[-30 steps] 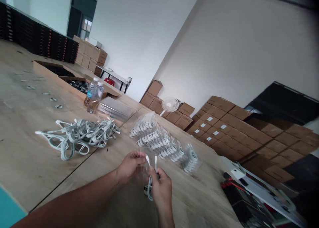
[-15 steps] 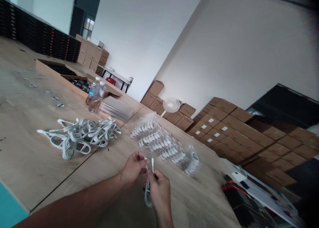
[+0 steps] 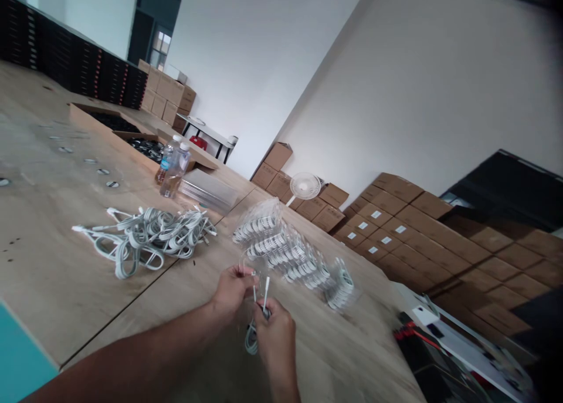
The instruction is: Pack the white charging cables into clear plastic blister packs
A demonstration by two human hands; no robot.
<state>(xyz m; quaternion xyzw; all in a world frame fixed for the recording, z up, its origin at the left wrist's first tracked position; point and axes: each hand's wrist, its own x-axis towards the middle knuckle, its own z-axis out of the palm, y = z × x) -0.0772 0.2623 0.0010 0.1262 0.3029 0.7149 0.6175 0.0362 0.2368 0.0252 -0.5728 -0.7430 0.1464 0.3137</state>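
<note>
- Both hands meet low over the near part of the tabletop (image 3: 57, 285): the right hand (image 3: 275, 338) is closed around a coiled white cable (image 3: 252, 338), its two plug ends poking up between the hands.
- Left hand (image 3: 231, 288) pinches with thumb and fingertips at what looks like a thin clear sleeve beside those plugs; the film is too faint to be sure.
- That coil looks light and floppy, likely to spring loose if the grip slackens, so the bundled middle is the place to hold it; the stiff plug ends are the only rigid parts and suit guiding.
- Just beyond the hands, toward the table's right edge, lies a heap of bagged cables (image 3: 290, 256), the plastic glossy and probably slippery.
- Further left, mid-table, a loose tangle of unbagged cables (image 3: 145, 239) sprawls.
- Behind that stand two water bottles (image 3: 173, 168) beside a stack of clear sleeves (image 3: 209, 189), with an open carton (image 3: 118, 130) at the far side.
</note>
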